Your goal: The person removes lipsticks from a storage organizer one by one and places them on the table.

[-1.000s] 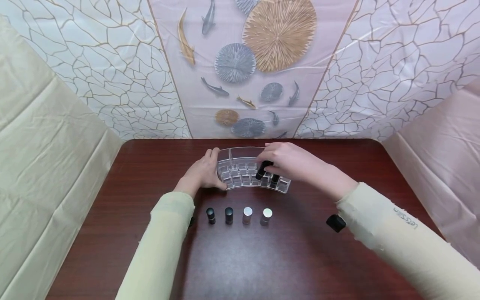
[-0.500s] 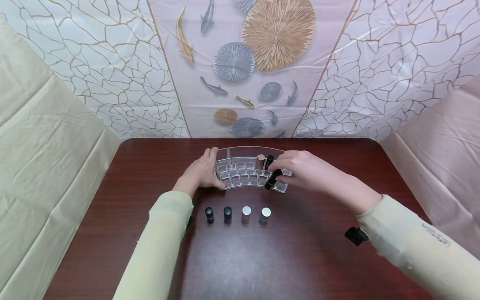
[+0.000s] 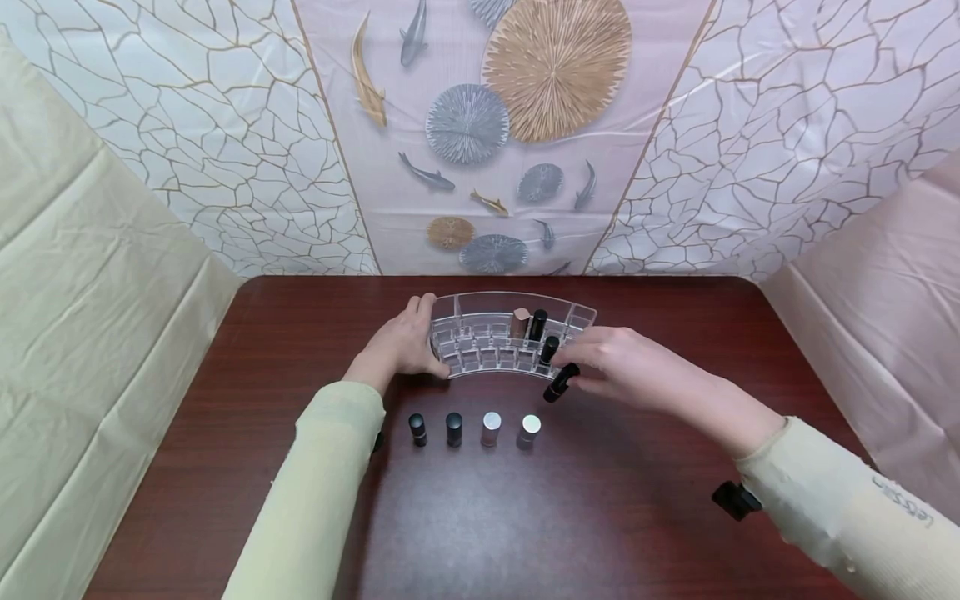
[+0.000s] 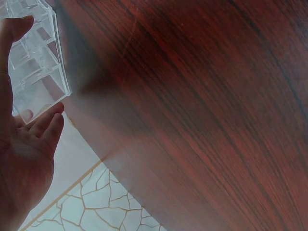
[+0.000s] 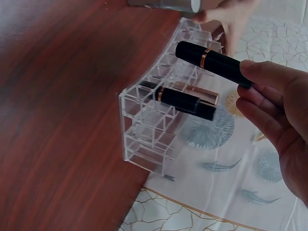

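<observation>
A curved clear acrylic lipstick organizer [image 3: 480, 304] with stepped compartments stands at the back of the table. My left hand [image 3: 401, 337] grips its left end, thumb in front and fingers behind. Between thumb and fingers, my right hand [image 3: 622, 362] pinches a black lipstick [image 5: 224, 67] with a gold band. That lipstick is tilted in the air just before the organizer's right front edge. A second black lipstick [image 3: 550, 348] stands in the front row. Behind it, a rose-gold lipstick [image 3: 520, 322] and another black lipstick [image 3: 537, 324] stand side by side in a higher row.
On the dark red wood table [image 3: 450, 533], two black lipsticks [image 3: 453, 429] and two silver-topped lipsticks [image 3: 491, 428] stand in a row before the organizer. A patterned cloth [image 3: 480, 208] hangs along the table's back edge.
My right hand has moved right and nearer to me with the black lipstick, from over the organizer's middle to before its right front edge. The left hand keeps its grip on the left end.
</observation>
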Available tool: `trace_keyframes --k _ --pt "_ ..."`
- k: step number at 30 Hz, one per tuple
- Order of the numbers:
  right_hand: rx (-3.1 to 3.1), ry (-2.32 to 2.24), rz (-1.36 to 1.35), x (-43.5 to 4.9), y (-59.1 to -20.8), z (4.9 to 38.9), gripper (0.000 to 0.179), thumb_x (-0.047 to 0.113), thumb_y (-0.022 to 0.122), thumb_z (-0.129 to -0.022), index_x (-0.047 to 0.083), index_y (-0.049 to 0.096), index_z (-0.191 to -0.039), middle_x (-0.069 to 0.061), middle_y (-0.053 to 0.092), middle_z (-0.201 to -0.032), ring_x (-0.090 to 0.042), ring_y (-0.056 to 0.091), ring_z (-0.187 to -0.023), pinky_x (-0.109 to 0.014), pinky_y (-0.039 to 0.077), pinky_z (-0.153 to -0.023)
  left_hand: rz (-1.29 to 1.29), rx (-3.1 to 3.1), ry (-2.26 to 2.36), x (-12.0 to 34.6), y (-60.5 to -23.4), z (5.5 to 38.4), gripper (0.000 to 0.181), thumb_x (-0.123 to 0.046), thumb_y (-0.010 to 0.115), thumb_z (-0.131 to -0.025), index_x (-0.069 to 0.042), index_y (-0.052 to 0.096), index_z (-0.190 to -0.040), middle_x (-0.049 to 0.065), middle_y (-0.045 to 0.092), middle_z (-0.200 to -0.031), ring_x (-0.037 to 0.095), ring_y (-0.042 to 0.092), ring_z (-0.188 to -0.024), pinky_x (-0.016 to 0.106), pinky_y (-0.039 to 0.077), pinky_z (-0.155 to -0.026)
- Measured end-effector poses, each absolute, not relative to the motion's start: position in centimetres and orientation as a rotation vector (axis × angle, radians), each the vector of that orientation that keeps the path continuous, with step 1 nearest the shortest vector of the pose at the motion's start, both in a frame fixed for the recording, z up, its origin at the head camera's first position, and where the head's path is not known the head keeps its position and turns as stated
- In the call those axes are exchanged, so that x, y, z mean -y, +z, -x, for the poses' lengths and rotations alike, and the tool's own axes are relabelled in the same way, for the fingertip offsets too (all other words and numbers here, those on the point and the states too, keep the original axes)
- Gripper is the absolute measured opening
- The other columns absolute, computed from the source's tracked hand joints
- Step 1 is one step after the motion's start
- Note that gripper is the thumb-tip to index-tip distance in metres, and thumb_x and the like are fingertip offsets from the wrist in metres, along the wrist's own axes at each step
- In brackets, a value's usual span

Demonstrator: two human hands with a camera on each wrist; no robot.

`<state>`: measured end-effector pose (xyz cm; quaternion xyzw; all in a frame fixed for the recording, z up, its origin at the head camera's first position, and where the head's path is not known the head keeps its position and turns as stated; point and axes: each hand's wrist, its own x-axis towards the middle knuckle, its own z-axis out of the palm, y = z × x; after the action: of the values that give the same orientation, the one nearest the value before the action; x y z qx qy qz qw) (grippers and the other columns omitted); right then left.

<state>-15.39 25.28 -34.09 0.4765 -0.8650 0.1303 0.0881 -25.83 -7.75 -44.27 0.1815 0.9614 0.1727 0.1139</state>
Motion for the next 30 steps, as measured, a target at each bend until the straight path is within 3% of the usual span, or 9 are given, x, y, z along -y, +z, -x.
trace_keyframes --k 30 --pt "2.672 0.368 -1.534 -25.4 -38.6 13.3 0.031 -0.001 0.089 -0.078 0.007 0.076 -0.105 -0.002 0.074 -0.097 -0.015 0.071 -0.089 -0.032 0.061 -0.077 -0.526 -2.818 0.526 7.9 -44.4 25.9 0.132 -0.045 0.098 -0.068 -0.003 0.018 -0.164 0.023 0.039 -0.153 0.037 0.056 -0.123 0.048 0.048 -0.112"
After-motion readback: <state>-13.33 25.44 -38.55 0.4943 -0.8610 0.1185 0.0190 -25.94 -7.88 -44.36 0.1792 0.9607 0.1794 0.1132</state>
